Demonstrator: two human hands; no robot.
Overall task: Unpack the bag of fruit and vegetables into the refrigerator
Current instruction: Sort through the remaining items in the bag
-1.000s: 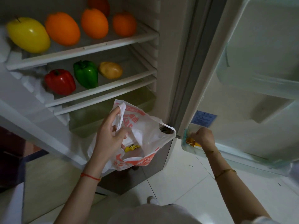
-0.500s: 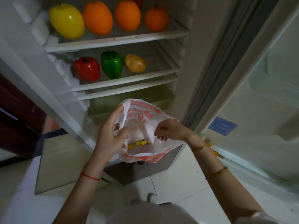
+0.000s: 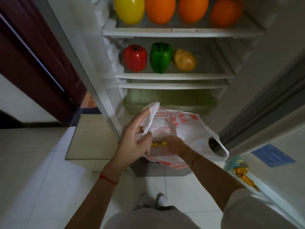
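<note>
Nearest, at 6 o'clock, the person's right hand [image 3: 173,144] is now sunk wrist-deep into the mouth of the white plastic bag with red print [image 3: 184,129]; a second ago it was out at the door shelf [image 3: 234,161] at 4 o'clock, setting down the gold-wrapped items [image 3: 241,172] that now lie there, and half a second ago it was only at the bag's rim. Its fingers are hidden inside the plastic, so I cannot tell whether they have closed on anything. The left hand [image 3: 133,142] has not changed its job: it pinches one bag handle between thumb and fingers and holds the mouth open, with the other handle hanging loose at 3 o'clock. Small yellow items [image 3: 158,144] show at the bag bottom, just beside the right fingertips, so the bag is not yet empty and this looks like the next pick. Farther in, at 12 o'clock, the middle shelf [image 3: 175,76] carries a red bell pepper [image 3: 135,58], a green bell pepper [image 3: 160,57] and a potato [image 3: 184,62]; above, the top shelf [image 3: 181,32] holds a yellow apple [image 3: 129,9] and three oranges [image 3: 160,9].
</note>
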